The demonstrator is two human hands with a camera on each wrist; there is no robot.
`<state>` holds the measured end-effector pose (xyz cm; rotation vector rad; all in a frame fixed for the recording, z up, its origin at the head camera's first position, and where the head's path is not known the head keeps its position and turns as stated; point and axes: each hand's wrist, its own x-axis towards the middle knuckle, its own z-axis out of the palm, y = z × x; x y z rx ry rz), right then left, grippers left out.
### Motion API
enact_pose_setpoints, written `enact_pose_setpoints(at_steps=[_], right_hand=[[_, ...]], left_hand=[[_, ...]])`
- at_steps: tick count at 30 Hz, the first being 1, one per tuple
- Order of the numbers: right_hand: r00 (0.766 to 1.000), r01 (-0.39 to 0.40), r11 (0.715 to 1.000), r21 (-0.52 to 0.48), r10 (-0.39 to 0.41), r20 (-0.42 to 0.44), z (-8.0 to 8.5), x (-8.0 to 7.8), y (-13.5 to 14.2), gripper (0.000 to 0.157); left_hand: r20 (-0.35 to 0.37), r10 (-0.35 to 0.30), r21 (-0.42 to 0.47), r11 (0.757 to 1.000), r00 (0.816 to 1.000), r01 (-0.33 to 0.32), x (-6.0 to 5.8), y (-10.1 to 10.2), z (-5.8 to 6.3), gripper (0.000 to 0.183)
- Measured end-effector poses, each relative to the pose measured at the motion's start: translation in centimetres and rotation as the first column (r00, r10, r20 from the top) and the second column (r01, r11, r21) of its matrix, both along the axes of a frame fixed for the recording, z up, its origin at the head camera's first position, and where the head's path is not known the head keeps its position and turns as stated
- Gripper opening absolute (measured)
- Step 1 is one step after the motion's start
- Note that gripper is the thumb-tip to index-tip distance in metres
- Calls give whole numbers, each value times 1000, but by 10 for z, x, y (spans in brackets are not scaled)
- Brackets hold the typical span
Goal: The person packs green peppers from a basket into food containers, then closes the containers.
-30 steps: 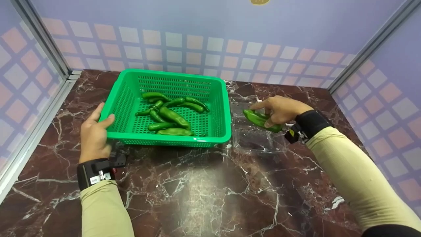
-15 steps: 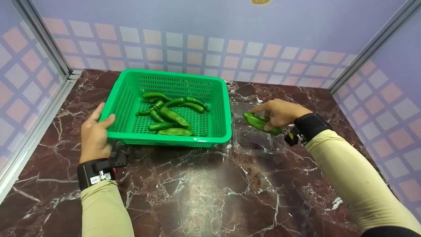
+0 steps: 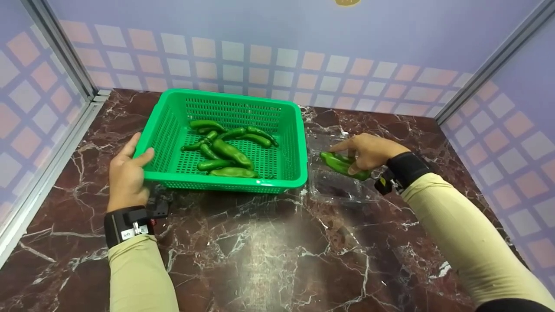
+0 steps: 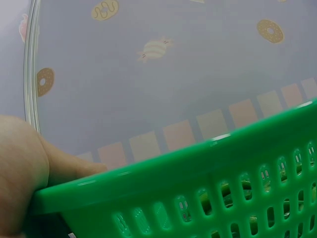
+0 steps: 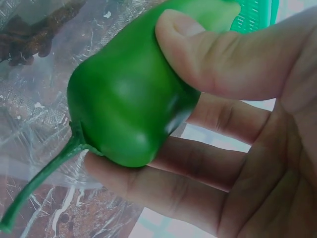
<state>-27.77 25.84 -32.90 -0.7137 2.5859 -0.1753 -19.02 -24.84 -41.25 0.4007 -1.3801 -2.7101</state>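
My left hand (image 3: 126, 180) grips the left front corner of a green plastic basket (image 3: 225, 184), the thumb over its rim and the fingers along the outside. Several green peppers (image 3: 230, 154) lie in a loose heap on the basket's slotted floor. To the right of the basket, my right hand (image 3: 370, 151) holds one more green pepper (image 5: 129, 94) between thumb and fingers. Its stem points away from the basket. Below that pepper lies a clear plastic container (image 3: 334, 186), partly covered by the hand. The left wrist view shows the thumb against the basket rim (image 4: 168, 163).
The basket and container sit on a dark red marbled tabletop (image 3: 260, 251). A patterned back wall (image 3: 277, 56) rises close behind the basket. Side panels with metal posts (image 3: 65, 47) bound the table on the left and right.
My right hand has come down slightly with the pepper over the clear container. The left hand keeps its grip on the basket, and the peppers in it have not moved.
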Motion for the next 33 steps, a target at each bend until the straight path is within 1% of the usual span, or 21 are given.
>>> enact_pose_setpoints(at_steps=[4, 10, 14, 15, 19, 23, 33], right_hand=[[1000, -25, 1000, -10, 25, 0, -3, 0, 0, 79], [999, -49, 999, -18, 49, -16, -9, -1, 2, 80], [998, -49, 999, -11, 49, -29, -14, -1, 3, 81], [998, -49, 999, -8, 48, -28, -15, -1, 3, 82], [998, -51, 999, -4, 51, -32, -17, 0, 3, 82], [998, -58, 998, 2, 58, -40, -18, 0, 2, 82], [998, -54, 998, -9, 54, -31, -21, 3, 0, 82]], left_hand=[[-3, 0, -1, 1000, 1000, 0, 0, 0, 0, 75], [-17, -8, 23, 1000, 1000, 8, 0, 0, -1, 77], [-13, -4, 23, 1000, 1000, 4, 0, 0, -1, 76], [-12, -3, 8, 1000, 1000, 3, 0, 0, -1, 76], [-20, 0, -3, 1000, 1000, 0, 0, 1, -1, 75], [-28, -3, 16, 1000, 1000, 3, 0, 1, -1, 76], [-30, 0, 30, 1000, 1000, 1, 0, 1, 0, 77]])
